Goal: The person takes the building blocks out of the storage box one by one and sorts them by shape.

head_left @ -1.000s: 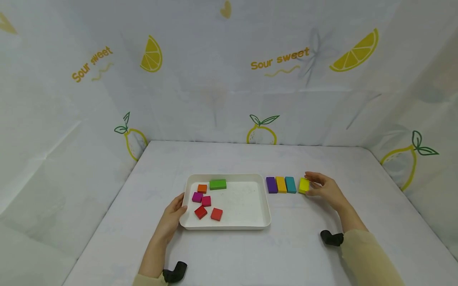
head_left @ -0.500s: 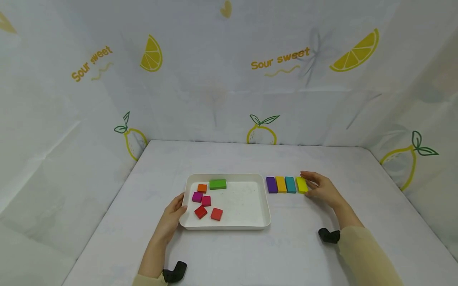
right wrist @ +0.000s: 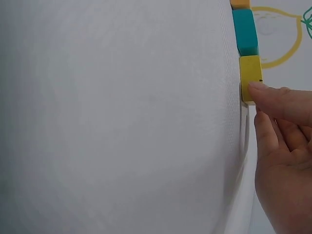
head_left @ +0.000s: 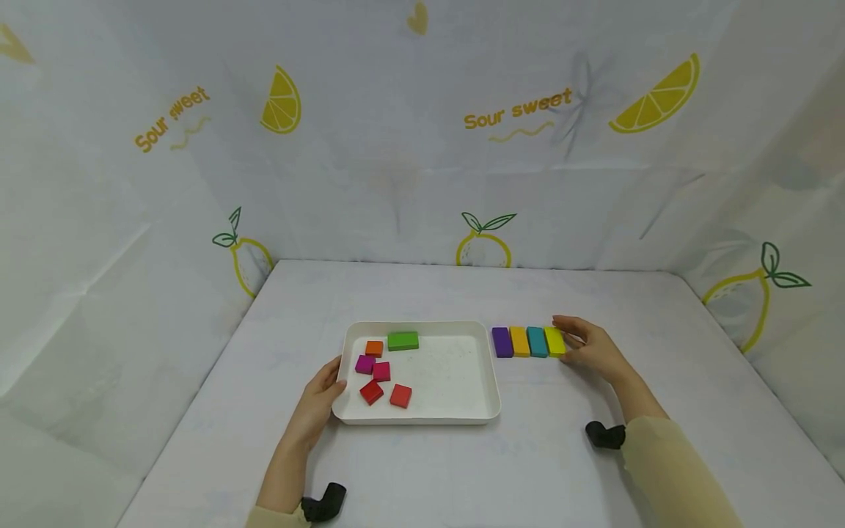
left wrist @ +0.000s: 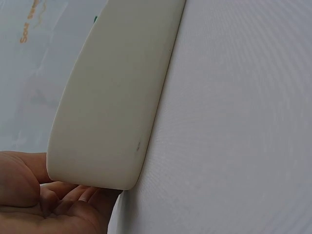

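Head view, yellow block, pinched in right grip

Standing here, I can read "Sour sweet" twice in orange lettering on the white backdrop behind the tray. One print slants upward, high beyond the tray's left side; the other print, also rising, sits above its right end. The left wrist view catches a partial "Sour sweet" beyond the tray, its ending unclear.
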### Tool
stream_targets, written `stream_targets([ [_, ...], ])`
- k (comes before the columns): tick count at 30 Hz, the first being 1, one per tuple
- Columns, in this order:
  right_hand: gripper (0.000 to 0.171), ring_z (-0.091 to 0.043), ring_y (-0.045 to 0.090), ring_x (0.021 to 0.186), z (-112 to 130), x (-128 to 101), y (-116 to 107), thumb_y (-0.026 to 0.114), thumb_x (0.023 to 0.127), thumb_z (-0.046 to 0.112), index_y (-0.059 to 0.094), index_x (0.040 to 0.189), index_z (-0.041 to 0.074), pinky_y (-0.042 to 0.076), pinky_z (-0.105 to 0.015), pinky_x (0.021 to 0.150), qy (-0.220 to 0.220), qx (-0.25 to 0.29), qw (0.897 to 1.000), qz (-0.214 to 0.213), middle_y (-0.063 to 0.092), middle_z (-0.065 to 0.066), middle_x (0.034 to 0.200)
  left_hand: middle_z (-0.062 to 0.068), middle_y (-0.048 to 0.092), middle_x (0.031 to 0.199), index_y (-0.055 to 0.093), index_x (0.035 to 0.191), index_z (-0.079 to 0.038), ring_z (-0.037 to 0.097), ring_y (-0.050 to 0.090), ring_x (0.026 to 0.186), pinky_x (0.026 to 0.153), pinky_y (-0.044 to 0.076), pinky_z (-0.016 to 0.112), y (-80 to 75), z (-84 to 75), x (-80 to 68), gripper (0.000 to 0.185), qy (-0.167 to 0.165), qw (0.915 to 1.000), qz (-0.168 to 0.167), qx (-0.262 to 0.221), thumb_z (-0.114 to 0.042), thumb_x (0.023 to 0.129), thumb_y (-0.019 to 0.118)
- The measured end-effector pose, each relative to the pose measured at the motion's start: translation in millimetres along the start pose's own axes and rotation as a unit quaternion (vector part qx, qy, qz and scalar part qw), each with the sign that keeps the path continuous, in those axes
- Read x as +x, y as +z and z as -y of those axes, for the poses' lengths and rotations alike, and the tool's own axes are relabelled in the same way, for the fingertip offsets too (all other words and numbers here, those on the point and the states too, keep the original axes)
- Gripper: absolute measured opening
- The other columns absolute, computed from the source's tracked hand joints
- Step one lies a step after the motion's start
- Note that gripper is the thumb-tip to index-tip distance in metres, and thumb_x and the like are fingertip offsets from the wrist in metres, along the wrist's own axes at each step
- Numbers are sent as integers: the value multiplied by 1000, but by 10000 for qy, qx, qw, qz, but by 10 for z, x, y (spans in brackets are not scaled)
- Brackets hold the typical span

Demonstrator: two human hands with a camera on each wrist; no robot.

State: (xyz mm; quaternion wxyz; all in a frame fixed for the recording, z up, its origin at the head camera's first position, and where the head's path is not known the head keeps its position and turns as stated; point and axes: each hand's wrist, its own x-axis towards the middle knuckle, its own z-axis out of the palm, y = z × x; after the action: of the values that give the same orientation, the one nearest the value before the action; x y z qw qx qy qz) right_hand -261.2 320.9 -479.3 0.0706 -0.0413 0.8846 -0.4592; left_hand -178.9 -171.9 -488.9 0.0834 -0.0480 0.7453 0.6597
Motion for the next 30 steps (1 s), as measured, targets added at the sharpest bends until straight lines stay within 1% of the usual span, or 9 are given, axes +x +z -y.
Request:
stream_targets([
  [8, 83, -44, 32, 147, -5, 2, 0, 67, 76, -14, 36, 151, 3, 35, -44, 111, 15, 33, 10000, -53, 35, -24, 157, 25, 23, 163, 22, 155, 0, 39, 23, 152, 122, 26, 51, 2, 0, 30, 55, 1, 10000, -41, 26, -6, 103, 40],
  [13, 83, -44, 31, 147, -4, -5, 0, 67, 76, -14, 35, 151, 1, 34, -44, 111, 6, 61, 10000, -21, 35, -25, 157, 24, 22, 163, 22, 156, -1, 39, 23, 153, 122, 26, 51, 2, -6, 20, 56, -35, 10000, -34, 21, -6, 103, 40],
  [18, 83, -45, 31, 147, 6, -13, 9, 67, 76, -14, 36, 151, 1, 34, -44, 112, -19, 94, 9999, -39, 35, -25, 157, 26, 20, 163, 20, 156, 1, 41, 20, 153, 122, 25, 53, -8, -13, -4, 56, 4, 10000, 28, 11, -5, 103, 40],
  [26, 86, -43, 29, 148, 41, -46, -21, 69, 75, -13, 34, 151, 1, 33, -43, 113, -19, 171, 9998, -68, 33, -23, 159, 25, 21, 163, 21, 156, 0, 40, 21, 153, 122, 26, 51, 6, 0, 5, 56, -49, 10000, -13, 53, -5, 103, 40],
  [30, 81, -41, 31, 148, 118, -57, -51, 68, 79, -9, 34, 152, 2, 32, -41, 113, -134, 167, 9997, -114, 34, -21, 159, 24, 21, 163, 21, 156, -1, 39, 21, 153, 123, 25, 51, 3, -10, 13, 56, -31, 10000, -8, 50, -6, 103, 40],
])
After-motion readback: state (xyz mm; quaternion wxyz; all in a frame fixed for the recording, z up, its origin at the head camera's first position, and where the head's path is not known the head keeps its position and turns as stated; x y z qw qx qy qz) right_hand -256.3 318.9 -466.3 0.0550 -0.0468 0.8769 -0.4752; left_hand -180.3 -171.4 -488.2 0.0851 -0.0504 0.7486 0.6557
